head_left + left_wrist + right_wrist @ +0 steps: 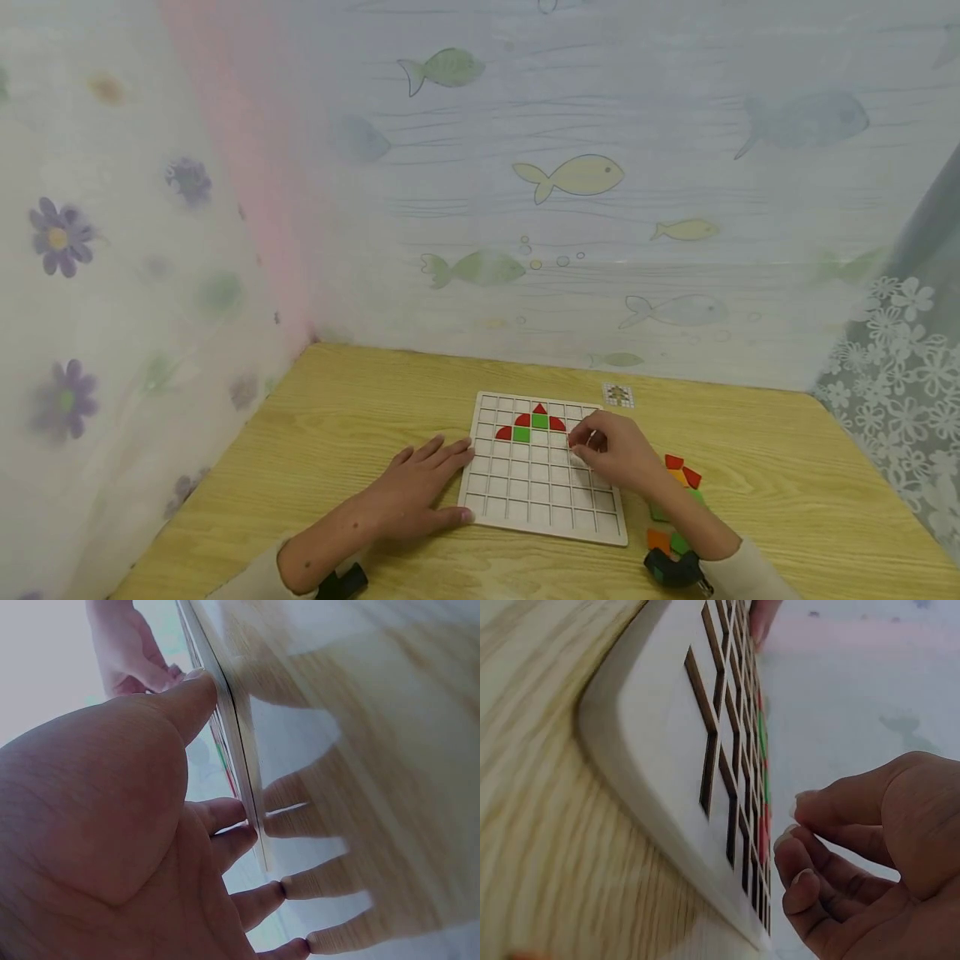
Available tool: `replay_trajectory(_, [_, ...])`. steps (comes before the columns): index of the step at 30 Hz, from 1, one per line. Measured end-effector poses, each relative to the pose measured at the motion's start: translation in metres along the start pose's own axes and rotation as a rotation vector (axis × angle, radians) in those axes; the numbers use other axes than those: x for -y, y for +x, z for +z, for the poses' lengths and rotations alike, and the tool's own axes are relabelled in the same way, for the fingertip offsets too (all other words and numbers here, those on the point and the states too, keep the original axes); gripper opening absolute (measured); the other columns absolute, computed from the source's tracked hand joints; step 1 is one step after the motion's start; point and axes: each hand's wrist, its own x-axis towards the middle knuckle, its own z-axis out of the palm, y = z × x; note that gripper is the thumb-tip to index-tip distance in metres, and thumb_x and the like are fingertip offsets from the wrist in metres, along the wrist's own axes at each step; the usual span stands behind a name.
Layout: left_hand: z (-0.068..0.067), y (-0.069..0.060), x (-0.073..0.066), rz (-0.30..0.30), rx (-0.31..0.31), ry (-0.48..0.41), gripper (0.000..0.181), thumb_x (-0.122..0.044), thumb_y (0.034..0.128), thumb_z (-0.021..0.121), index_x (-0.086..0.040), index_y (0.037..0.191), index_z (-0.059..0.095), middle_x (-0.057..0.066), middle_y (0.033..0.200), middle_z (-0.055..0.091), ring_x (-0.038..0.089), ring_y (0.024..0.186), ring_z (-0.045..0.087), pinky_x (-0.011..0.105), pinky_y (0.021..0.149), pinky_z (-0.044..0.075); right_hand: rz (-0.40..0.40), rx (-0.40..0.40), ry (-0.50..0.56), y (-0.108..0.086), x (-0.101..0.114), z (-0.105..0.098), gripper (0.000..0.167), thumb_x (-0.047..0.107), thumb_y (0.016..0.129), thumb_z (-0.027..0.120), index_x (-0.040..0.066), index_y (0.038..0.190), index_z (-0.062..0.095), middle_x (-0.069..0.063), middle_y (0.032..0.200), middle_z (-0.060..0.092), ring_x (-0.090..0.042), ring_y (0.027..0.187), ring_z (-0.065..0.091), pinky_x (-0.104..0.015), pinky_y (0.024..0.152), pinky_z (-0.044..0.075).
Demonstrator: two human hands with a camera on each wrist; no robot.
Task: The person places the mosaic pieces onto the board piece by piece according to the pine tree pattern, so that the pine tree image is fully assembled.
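A pale wooden grid board point(543, 517) lies on the table. In its upper rows sit a red triangle point(539, 409), green squares point(521, 434) and red round-edged pieces point(504, 433). My left hand point(420, 487) lies with fingers spread at the board's left edge, thumb and fingertips touching it. The left wrist view shows that thumb point(196, 697) against the board's side. Over the board's right part, my right hand point(615, 450) pinches a small red piece point(571, 440) between thumb and fingertips, beside the red piece at the row's end. Its shape is mostly hidden by the fingers.
Loose red point(673, 462), orange point(658, 541) and green pieces lie right of the board, partly under my right forearm. A small patterned card point(618, 395) lies behind the board. Fish-printed curtain point(480, 183) closes off the table's back; another hangs at the left.
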Motion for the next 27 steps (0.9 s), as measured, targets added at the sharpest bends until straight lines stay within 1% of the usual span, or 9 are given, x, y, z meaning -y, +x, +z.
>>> replay_trajectory(4, [0.0,-0.001,0.0,0.003,-0.002,0.001,0.084,-0.063,0.1014,0.061,-0.02,0.168,0.034,-0.001,0.175,0.028,0.038,0.162,0.022,0.073,0.12,0.025,0.016,-0.014,-0.003,-0.009,-0.004,-0.008,0.009,0.003,0.094,0.078,0.012,0.098,0.078,0.004,0.095,0.069,-0.01,0.077,0.061,-0.026,0.068,0.054])
replay_trajectory(8, [-0.001,-0.002,-0.001,0.006,-0.005,-0.007,0.084,-0.062,0.1015,0.062,-0.02,0.168,0.034,0.0,0.175,0.028,0.039,0.161,0.022,0.073,0.12,0.024,0.016,-0.022,-0.004,-0.017,-0.009,-0.015,0.01,0.001,0.094,0.077,0.01,0.099,0.077,0.003,0.096,0.07,-0.009,0.078,0.062,-0.026,0.067,0.054])
replay_trajectory(12, [-0.001,-0.002,-0.001,0.008,-0.007,-0.008,0.084,-0.062,0.1015,0.063,-0.019,0.168,0.034,0.0,0.175,0.028,0.039,0.161,0.022,0.073,0.121,0.024,0.045,-0.028,-0.022,-0.024,-0.015,-0.019,0.011,0.001,0.094,0.077,0.011,0.098,0.077,0.004,0.095,0.069,-0.007,0.077,0.061,-0.026,0.066,0.054])
replay_trajectory(16, [0.0,-0.001,0.0,-0.001,-0.005,-0.001,0.085,-0.063,0.1013,0.062,-0.02,0.169,0.033,-0.001,0.175,0.028,0.038,0.162,0.021,0.073,0.121,0.023,0.068,-0.037,-0.028,-0.031,-0.019,-0.022,0.011,0.0,0.093,0.078,0.01,0.097,0.077,0.003,0.094,0.07,-0.006,0.077,0.061,-0.026,0.066,0.054])
replay_trajectory(19, [0.001,-0.001,0.001,-0.006,-0.003,0.002,0.085,-0.064,0.1012,0.061,-0.021,0.169,0.033,-0.002,0.175,0.027,0.037,0.162,0.02,0.072,0.121,0.023,0.066,-0.035,-0.032,-0.035,-0.02,-0.026,0.01,0.0,0.093,0.078,0.009,0.098,0.077,0.003,0.093,0.07,-0.006,0.077,0.061,-0.026,0.067,0.055])
replay_trajectory(24, [0.001,-0.001,0.001,0.005,-0.006,-0.003,0.085,-0.064,0.1009,0.062,-0.02,0.168,0.034,-0.002,0.175,0.028,0.038,0.162,0.021,0.073,0.12,0.024,0.065,-0.019,-0.041,-0.044,-0.023,-0.033,0.011,0.0,0.093,0.078,0.011,0.098,0.077,0.005,0.092,0.068,-0.005,0.077,0.061,-0.025,0.066,0.055])
replay_trajectory(27, [0.001,-0.001,0.001,0.007,-0.005,-0.002,0.085,-0.064,0.1009,0.062,-0.021,0.168,0.034,-0.002,0.175,0.028,0.038,0.162,0.022,0.073,0.12,0.024,0.058,-0.016,-0.048,-0.049,-0.026,-0.038,0.013,0.0,0.093,0.078,0.012,0.098,0.076,0.003,0.093,0.069,-0.004,0.077,0.062,-0.025,0.066,0.054])
